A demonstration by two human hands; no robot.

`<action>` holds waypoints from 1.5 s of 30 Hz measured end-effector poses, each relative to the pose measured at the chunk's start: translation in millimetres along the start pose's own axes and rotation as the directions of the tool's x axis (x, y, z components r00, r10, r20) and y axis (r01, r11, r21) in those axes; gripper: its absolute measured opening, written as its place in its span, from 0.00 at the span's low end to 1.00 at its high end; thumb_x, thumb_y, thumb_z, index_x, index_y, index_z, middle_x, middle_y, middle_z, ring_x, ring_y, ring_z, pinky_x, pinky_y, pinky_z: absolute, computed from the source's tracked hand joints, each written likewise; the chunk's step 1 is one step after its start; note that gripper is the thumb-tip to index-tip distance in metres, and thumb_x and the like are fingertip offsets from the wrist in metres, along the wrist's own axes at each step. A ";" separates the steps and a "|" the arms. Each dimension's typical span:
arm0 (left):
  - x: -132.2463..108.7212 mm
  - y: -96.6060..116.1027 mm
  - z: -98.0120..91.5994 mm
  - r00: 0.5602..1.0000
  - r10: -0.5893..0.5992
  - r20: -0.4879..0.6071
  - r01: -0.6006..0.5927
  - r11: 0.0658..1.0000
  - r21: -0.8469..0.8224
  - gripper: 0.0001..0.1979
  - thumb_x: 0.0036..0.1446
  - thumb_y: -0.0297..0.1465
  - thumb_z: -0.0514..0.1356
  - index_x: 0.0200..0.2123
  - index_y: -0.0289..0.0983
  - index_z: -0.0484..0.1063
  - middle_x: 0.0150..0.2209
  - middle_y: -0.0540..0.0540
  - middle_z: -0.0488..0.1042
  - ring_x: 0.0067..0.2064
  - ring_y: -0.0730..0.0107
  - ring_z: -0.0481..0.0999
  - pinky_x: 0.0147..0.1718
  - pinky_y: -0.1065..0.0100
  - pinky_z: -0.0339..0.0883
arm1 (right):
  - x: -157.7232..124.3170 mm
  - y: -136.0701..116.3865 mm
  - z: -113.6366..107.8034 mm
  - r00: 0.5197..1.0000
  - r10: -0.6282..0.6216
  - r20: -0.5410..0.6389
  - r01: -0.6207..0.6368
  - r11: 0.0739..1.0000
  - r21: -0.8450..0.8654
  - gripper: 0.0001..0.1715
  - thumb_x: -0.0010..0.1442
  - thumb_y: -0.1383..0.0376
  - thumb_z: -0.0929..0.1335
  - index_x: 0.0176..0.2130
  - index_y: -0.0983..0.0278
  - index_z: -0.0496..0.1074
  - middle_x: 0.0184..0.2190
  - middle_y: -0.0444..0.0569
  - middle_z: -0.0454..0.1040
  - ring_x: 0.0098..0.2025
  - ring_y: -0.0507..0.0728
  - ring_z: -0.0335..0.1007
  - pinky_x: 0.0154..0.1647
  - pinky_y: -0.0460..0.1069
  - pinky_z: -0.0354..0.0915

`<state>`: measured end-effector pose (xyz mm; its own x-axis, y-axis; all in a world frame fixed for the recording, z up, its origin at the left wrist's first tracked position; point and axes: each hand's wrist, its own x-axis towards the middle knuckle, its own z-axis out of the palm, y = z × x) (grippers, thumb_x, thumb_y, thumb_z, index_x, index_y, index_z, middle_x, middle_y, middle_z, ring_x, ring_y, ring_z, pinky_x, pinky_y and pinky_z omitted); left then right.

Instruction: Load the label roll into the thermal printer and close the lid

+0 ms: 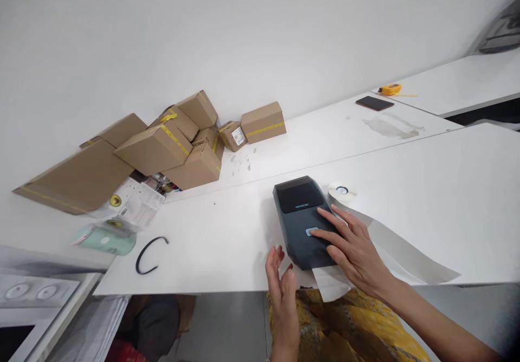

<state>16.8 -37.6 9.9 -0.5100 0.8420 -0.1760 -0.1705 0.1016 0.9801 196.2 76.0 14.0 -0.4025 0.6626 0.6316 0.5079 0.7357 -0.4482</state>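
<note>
A dark grey label printer stands near the table's front edge, with a pale blue button on its top. My right hand lies over the printer's right side, fingers spread, its index fingertip on the button. To the left of the printer, my left hand is held apart from it with the fingers loosely parted and nothing in them. A white label strip hangs from the printer's front over the table edge. Behind the printer, a roll of white labels rests on the table, and a long loose strip trails right.
Several cardboard boxes are piled at the back left. A black headband and a mint-green cylinder lie at the left. A dark phone and a yellow tape measure sit at the back right. The white table ends just before me.
</note>
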 end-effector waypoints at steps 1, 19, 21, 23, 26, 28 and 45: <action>1.4 1.0 3.1 0.999 0.028 0.028 -0.028 1.000 -0.003 0.33 0.61 0.49 0.60 0.65 0.44 0.60 0.69 0.38 0.60 0.68 0.52 0.63 0.61 0.58 0.66 | 0.5 -0.4 0.5 1.000 -0.002 -0.008 0.002 1.000 -0.012 0.20 0.71 0.58 0.59 0.57 0.50 0.73 0.69 0.46 0.62 0.71 0.67 0.50 0.66 0.68 0.52; 9.2 14.9 20.9 0.970 0.179 0.166 -0.195 0.977 0.087 0.35 0.66 0.47 0.54 0.72 0.47 0.51 0.75 0.50 0.45 0.75 0.58 0.43 0.71 0.59 0.45 | 9.4 0.5 -9.4 0.964 0.264 -0.031 -0.232 0.894 0.383 0.29 0.73 0.54 0.57 0.70 0.46 0.54 0.74 0.44 0.49 0.74 0.64 0.44 0.72 0.65 0.50; 22.2 27.6 24.9 0.952 0.266 0.148 -0.278 0.958 0.067 0.33 0.67 0.48 0.53 0.71 0.45 0.55 0.74 0.48 0.51 0.74 0.58 0.48 0.71 0.61 0.48 | 33.1 2.9 -15.0 0.980 0.182 -0.083 -0.140 0.921 0.363 0.29 0.73 0.52 0.56 0.70 0.47 0.54 0.74 0.44 0.50 0.74 0.64 0.44 0.73 0.65 0.49; 39.7 40.9 29.5 0.928 0.363 0.088 -0.367 0.930 0.033 0.30 0.67 0.48 0.51 0.67 0.43 0.62 0.71 0.45 0.58 0.72 0.58 0.55 0.69 0.62 0.52 | 60.0 5.3 -20.1 0.983 0.127 -0.134 -0.075 0.937 0.342 0.29 0.73 0.50 0.55 0.69 0.49 0.56 0.72 0.46 0.56 0.73 0.64 0.47 0.72 0.64 0.49; 71.0 53.4 35.4 0.917 0.399 -0.019 -0.398 0.916 0.042 0.25 0.68 0.46 0.51 0.60 0.40 0.68 0.65 0.40 0.69 0.67 0.58 0.65 0.66 0.59 0.58 | 101.7 7.2 -26.7 0.973 0.171 -0.156 -0.113 0.940 0.323 0.31 0.71 0.45 0.54 0.65 0.52 0.64 0.64 0.50 0.68 0.66 0.65 0.61 0.67 0.63 0.58; 91.9 53.9 38.4 0.934 0.357 -0.011 -0.354 0.928 0.117 0.22 0.66 0.44 0.54 0.57 0.39 0.70 0.62 0.39 0.71 0.65 0.57 0.68 0.64 0.58 0.60 | 129.1 7.1 -30.8 0.959 0.237 -0.154 -0.182 0.934 0.307 0.34 0.70 0.42 0.53 0.60 0.55 0.68 0.58 0.52 0.74 0.60 0.65 0.69 0.61 0.62 0.63; 133.0 45.2 65.4 0.951 0.269 0.155 -0.309 0.784 0.539 0.30 0.61 0.43 0.60 0.63 0.38 0.61 0.64 0.35 0.68 0.65 0.45 0.67 0.60 0.51 0.61 | 223.0 46.1 -16.0 0.853 0.474 -0.220 -0.398 0.862 0.314 0.39 0.68 0.39 0.54 0.63 0.60 0.62 0.63 0.60 0.67 0.59 0.67 0.68 0.58 0.61 0.64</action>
<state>-3.6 113.7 36.8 -0.4002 0.9098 0.1103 0.4785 0.1047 0.8718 142.1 255.5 144.3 0.0651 0.8826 0.4655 0.3583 0.4147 -0.8365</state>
